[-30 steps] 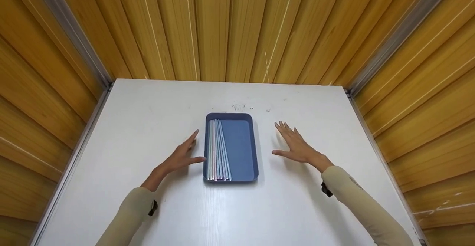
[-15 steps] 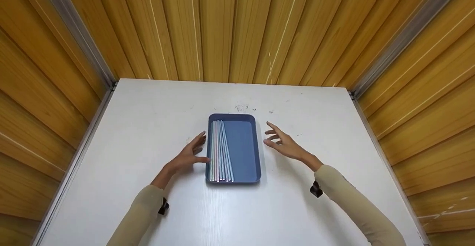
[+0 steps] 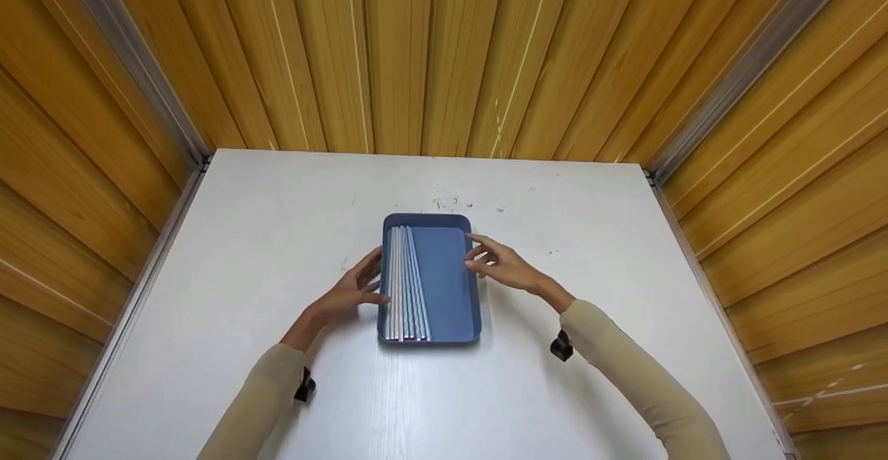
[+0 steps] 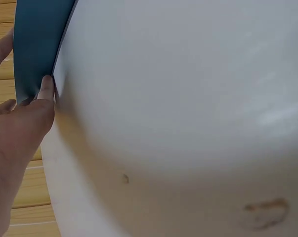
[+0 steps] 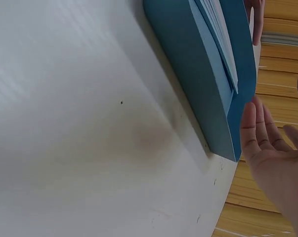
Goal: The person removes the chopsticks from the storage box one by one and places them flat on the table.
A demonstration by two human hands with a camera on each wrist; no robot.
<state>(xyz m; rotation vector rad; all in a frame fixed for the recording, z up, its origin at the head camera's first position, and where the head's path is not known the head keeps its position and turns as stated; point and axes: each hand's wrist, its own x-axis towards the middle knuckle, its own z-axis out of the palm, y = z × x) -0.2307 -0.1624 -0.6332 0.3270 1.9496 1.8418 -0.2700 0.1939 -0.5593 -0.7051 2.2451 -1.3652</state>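
Sticks (image 3: 408, 286) along left in tray (image 3: 449, 293), tray on table (image 3: 277, 203)

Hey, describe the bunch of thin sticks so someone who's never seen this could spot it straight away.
Find the white table, then the rectangular blue tray near its middle. Inside, along the tray's left side in the head view, a bunch of thin sticks runs lengthwise. Unlike the plain blue tray, they are pale and slender, spreading slightly toward the near end.

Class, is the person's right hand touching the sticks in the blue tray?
Apart. The head view shows it: bare floor of the blue tray separates the right hand, at its right side, from the sticks along its left side.
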